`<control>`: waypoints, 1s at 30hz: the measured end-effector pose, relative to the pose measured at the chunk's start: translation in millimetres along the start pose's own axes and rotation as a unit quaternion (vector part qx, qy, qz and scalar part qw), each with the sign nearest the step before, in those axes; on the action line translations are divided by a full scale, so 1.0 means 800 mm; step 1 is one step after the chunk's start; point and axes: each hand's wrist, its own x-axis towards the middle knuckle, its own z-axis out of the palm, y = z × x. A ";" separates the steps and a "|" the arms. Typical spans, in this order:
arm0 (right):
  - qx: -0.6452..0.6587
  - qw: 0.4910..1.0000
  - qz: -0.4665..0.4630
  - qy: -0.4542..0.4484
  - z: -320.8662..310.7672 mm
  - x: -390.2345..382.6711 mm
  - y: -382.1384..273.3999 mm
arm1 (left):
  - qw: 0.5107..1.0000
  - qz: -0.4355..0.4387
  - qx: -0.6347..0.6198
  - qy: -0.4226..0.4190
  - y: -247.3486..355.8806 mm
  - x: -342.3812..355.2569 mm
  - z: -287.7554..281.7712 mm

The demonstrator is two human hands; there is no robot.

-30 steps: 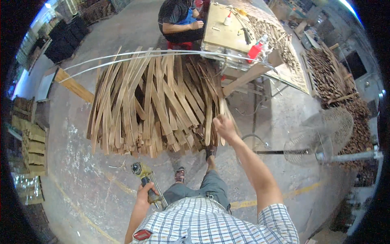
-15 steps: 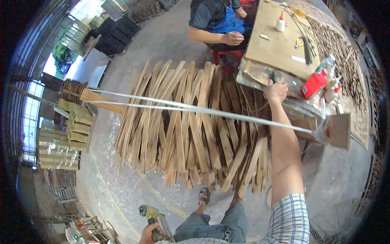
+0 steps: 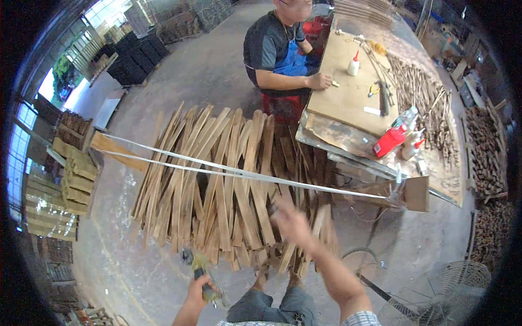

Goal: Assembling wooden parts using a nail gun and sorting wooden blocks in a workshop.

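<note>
Person's left hand (image 3: 197,288), clamped on a yellow-and-black power tool (image 3: 199,263); right hand (image 3: 294,225), blurred, grip untellable, over long flat brown wooden slats (image 3: 223,190) beside the near-left corner of the brown-topped table (image 3: 348,100): step, apparently slat selection; next move, seemingly a steady pinch.

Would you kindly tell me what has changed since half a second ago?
The right hand has drawn back from the edge of the table and is now over the wooden strips; blur hides whether it holds anything. The co-worker's hand has moved to the table, beside a small pale block. The left hand still grips the yellow-green tool.
</note>
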 end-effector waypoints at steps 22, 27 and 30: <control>-0.155 0.975 -0.035 -0.154 0.130 -0.133 -0.068 | 0.941 0.126 -0.281 -0.138 0.055 0.079 0.212; -0.063 0.989 0.100 -0.090 0.133 -0.137 -0.081 | 0.939 0.140 -0.290 -0.121 0.044 0.093 0.208; -0.046 0.988 0.117 -0.094 0.125 -0.138 -0.082 | 0.952 0.141 -0.256 -0.088 0.040 0.088 0.209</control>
